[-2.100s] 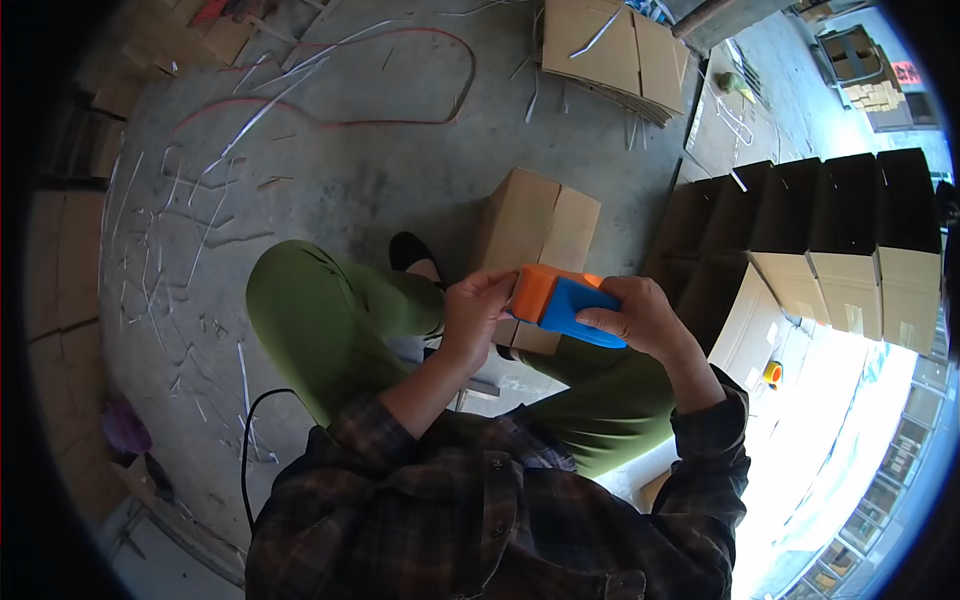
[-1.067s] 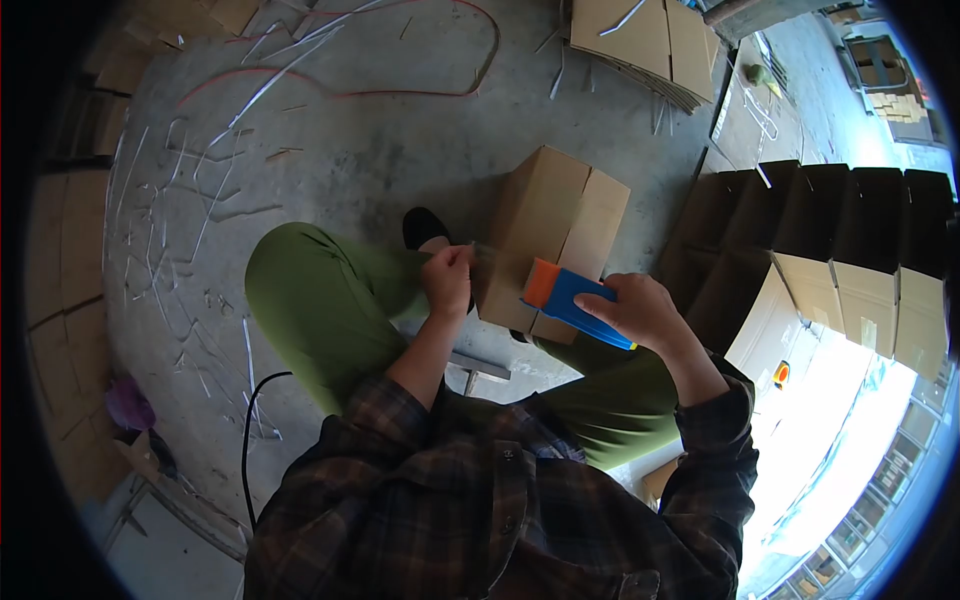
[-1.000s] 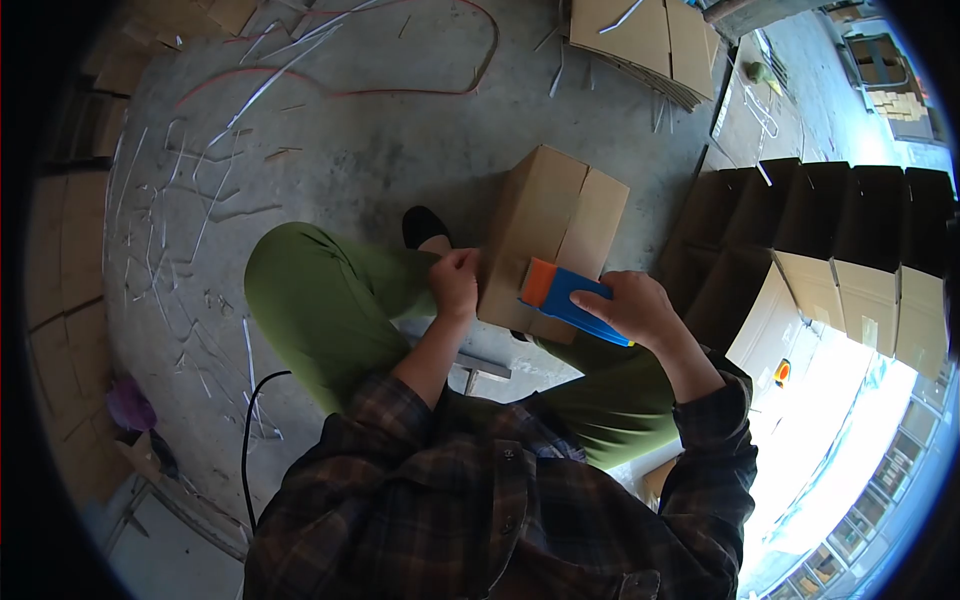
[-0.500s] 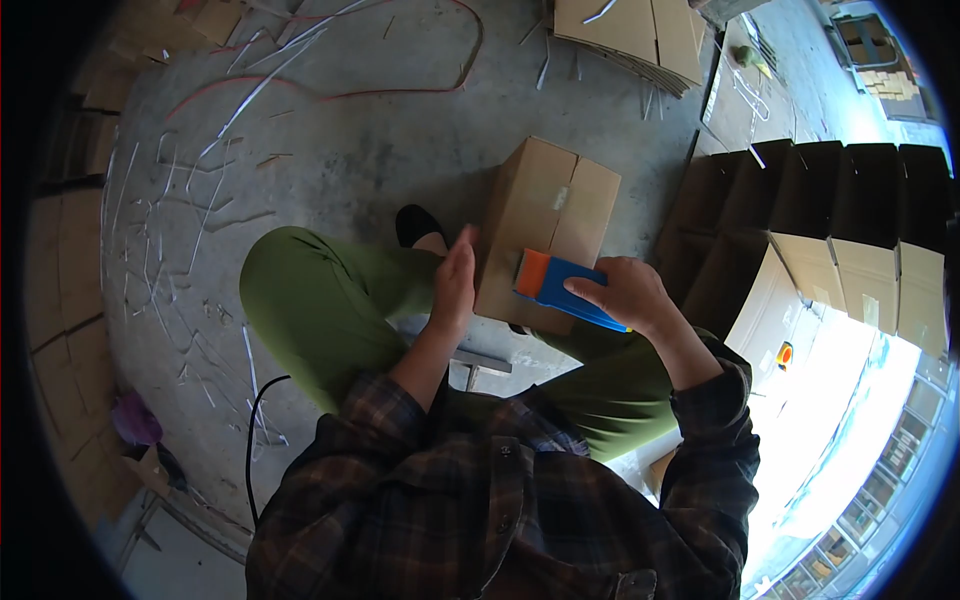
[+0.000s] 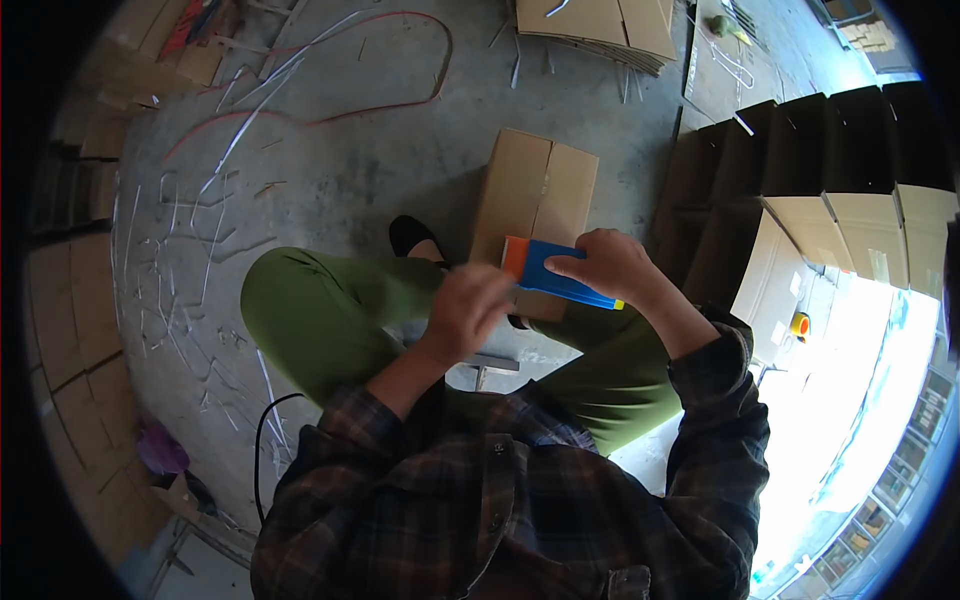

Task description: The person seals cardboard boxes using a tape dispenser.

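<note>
Taping the box (image 5: pixel 535 195): right hand (image 5: pixel 610 265) grips the dispenser (image 5: pixel 550 275) on its near edge; left hand (image 5: pixel 465 310), seemingly empty, loosely curled. Next, draw it along the seam.

Grey concrete floor (image 5: pixel 330 180), littered with white strapping offcuts (image 5: pixel 190 230); red cord (image 5: pixel 330 110) beyond them. Flattened cartons (image 5: pixel 590 25) further off.

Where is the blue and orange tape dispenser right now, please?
In the head view, the dispenser is right of centre, gripped by the right hand against the near end of the box.
</note>
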### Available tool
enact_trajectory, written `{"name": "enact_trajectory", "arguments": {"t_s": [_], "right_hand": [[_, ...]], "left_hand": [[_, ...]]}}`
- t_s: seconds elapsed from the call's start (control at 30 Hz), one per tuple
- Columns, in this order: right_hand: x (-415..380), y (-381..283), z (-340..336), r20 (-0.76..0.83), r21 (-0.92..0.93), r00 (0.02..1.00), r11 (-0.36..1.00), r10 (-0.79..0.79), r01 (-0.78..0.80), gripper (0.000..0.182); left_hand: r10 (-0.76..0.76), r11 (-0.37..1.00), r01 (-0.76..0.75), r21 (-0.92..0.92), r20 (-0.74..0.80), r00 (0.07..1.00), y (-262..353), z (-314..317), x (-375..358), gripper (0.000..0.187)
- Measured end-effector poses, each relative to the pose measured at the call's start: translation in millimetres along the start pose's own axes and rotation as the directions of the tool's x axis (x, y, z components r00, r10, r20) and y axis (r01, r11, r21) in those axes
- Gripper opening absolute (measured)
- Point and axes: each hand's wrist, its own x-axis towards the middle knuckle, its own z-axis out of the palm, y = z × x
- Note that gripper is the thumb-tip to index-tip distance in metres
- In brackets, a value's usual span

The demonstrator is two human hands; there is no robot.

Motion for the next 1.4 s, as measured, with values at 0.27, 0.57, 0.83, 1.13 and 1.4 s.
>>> {"name": "enact_trajectory", "arguments": {"t_s": [0.27, 0.57, 0.83, 1.13, 1.4], "right_hand": [[-3, 17, 1, -0.001, 0.032, 1.0, 0.999, -0.018, 0.018, 0.059], [1, 13, 6, -0.023, 0.03, 0.999, 0.998, -0.045, 0.046, 0.058], [-30, 50, -17, 0.042, 0.112, 0.996, 0.991, -0.078, 0.073, 0.057], [-83, 174, -16, -0.001, 0.243, 0.994, 0.964, 0.112, -0.108, 0.052], [-33, 180, 30, -0.027, 0.103, 0.993, 0.988, 0.115, -0.112, 0.054]], "left_hand": [[0.314, 0.933, -0.359, 0.009, 0.464, 0.829, -4, 0, 70, 0.091], [0.219, 0.929, -0.364, 0.065, 0.696, 0.683, -33, 35, 73, 0.12], [0.175, 0.917, -0.377, 0.131, 0.717, 0.675, -34, 37, 75, 0.116], [0.221, 0.926, -0.369, 0.08, 0.677, 0.702, -36, 41, 77, 0.111], [0.177, 0.919, -0.373, 0.127, 0.711, 0.68, -35, 37, 78, 0.11]]}}
